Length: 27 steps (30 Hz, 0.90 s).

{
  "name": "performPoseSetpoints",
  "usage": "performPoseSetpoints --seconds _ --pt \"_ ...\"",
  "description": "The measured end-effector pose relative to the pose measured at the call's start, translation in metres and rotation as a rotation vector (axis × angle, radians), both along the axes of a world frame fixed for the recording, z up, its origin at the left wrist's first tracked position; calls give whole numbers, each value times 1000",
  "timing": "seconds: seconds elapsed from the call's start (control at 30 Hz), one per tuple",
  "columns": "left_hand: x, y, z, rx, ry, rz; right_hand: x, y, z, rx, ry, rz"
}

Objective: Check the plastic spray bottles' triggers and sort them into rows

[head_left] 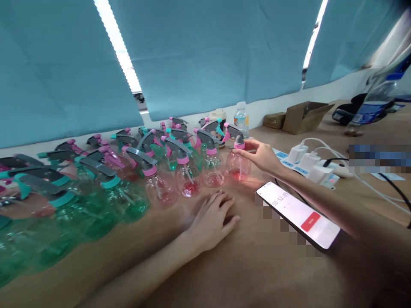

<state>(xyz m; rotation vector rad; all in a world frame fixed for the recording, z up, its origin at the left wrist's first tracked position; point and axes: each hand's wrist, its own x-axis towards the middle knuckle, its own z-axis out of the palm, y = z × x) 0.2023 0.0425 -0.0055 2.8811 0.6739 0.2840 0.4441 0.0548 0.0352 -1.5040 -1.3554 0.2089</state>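
My right hand [257, 154] has its thumb and fingers closed round the pink collar of a pink spray bottle [238, 166], which stands upright at the right end of the bottle rows. My left hand [214, 220] lies on the table with its fingers apart and holds nothing. Just beyond its fingertips stand another pink spray bottle [213, 171] and a pink one beside it [189, 179]. Several green spray bottles, one of them near the middle [126, 201], fill the left side with more pink ones behind.
A phone [302, 214] showing a timer lies under my right forearm. Beyond it are a power strip [330, 179] with white chargers [308, 161] and cables. An open cardboard box [300, 119], a clear bottle [241, 119] and a large bottle [372, 109] stand farther back.
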Motion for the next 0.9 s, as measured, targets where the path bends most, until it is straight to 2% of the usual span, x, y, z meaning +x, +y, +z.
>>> performPoseSetpoints --seconds 0.17,0.3,0.4,0.5,0.57,0.73,0.9 --pt "-1 -2 -1 -2 0 -9 2 -8 1 -89 -46 -32" --pt "-11 -6 1 -11 -2 -13 -1 -28 5 -165 -86 -123" --pt "-31 -10 2 -20 -7 -18 -15 -50 8 -163 -140 -145" --pt "-60 -14 1 -17 -25 1 -44 -68 11 -102 -293 -115" --pt "-84 -18 0 1 -24 36 -71 -74 11 -40 -373 -26" --pt "-154 -34 0 23 -10 149 -161 -68 6 -126 -520 405" --pt "-244 -54 4 24 -40 312 -268 -47 -7 -98 -458 775"
